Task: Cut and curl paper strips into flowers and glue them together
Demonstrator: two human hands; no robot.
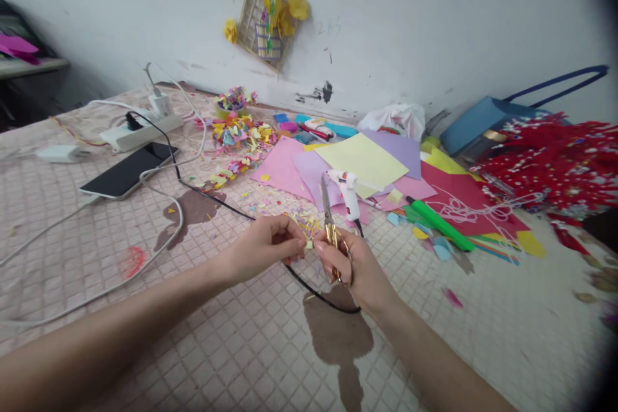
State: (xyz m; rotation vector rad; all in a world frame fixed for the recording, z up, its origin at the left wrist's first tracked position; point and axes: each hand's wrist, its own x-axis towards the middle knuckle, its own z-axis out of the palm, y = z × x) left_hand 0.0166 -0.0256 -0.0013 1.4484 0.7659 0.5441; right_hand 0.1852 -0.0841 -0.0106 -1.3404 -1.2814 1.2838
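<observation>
Golden-handled scissors are in my right hand, blades pointing up and away, with the fingers closed around the handles. My left hand is closed in a pinch just left of it. Between the fingertips of both hands shows a tiny pale yellow paper piece; the left fingertips touch it. Small yellow paper scraps lie on the table just beyond the fingers. A white glue gun rests on the colored sheets right behind the scissors.
Colored paper sheets, a green marker and white string lie to the right. A phone, a power strip and cables are at left. A black cable passes beneath my hands. Red tinsel stands far right.
</observation>
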